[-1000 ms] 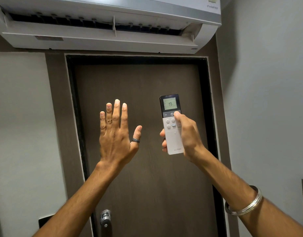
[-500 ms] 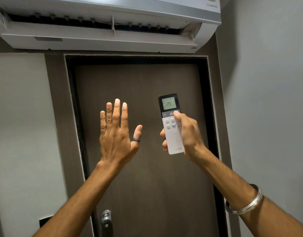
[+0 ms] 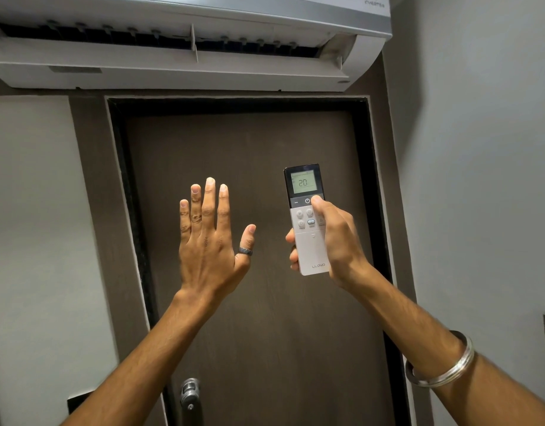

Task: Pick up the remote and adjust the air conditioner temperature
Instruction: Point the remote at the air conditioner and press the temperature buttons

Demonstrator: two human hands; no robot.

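Note:
A white remote (image 3: 309, 247) with a dark top and a lit screen reading 20 is held upright by my right hand (image 3: 335, 241), whose thumb rests on a button at the dark band's right end. The white air conditioner (image 3: 185, 72) hangs on the wall above, its flap open. My left hand (image 3: 208, 241) is raised flat to the left of the remote, fingers spread and pointing up, holding nothing. A dark ring sits on its thumb.
A dark brown door (image 3: 252, 302) with a black frame fills the wall behind both hands. Its metal handle (image 3: 189, 392) is low down. Grey walls (image 3: 480, 179) stand on both sides. A steel bangle (image 3: 440, 370) circles my right forearm.
The remote's screen changed from 19 to 20 and still reads 20. Both hands stay almost where they were.

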